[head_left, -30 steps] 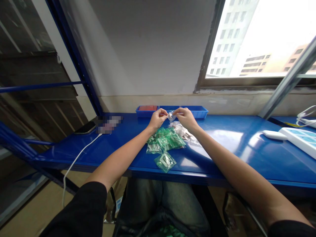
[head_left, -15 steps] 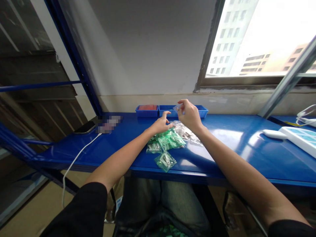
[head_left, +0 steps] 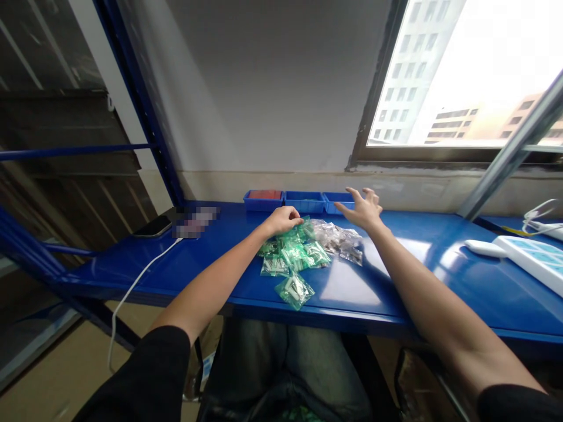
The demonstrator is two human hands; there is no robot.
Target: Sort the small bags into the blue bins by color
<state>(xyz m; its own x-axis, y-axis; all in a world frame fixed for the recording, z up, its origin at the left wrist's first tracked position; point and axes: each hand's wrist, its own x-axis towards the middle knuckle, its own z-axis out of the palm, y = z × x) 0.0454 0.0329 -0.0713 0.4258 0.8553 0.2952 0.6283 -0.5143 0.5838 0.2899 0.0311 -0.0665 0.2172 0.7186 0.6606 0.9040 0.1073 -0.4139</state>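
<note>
My left hand (head_left: 284, 221) is at the back of a pile of small green plastic bags (head_left: 295, 252) with metal parts inside. Its thumb and fingers are pinched on one green bag (head_left: 307, 221), which partly merges with the pile behind it. My right hand (head_left: 364, 209) is open, fingers spread and holding nothing, in front of the right blue bin (head_left: 336, 203). Below and left of it lies a heap of clear plastic bags (head_left: 338, 239), their contents hard to make out. One green bag (head_left: 295, 290) lies apart near the table's front edge.
The left blue bin (head_left: 264, 203) holds reddish packets; the middle blue bin (head_left: 304, 202) stands beside it. A phone (head_left: 153, 226) and a white cable (head_left: 141, 272) lie at left. A white device (head_left: 534, 258) sits at right on the blue table (head_left: 422, 264).
My right hand has let go of a small clear bag, opened and moved right. My left hand has closed from an open pose onto a green bag.
</note>
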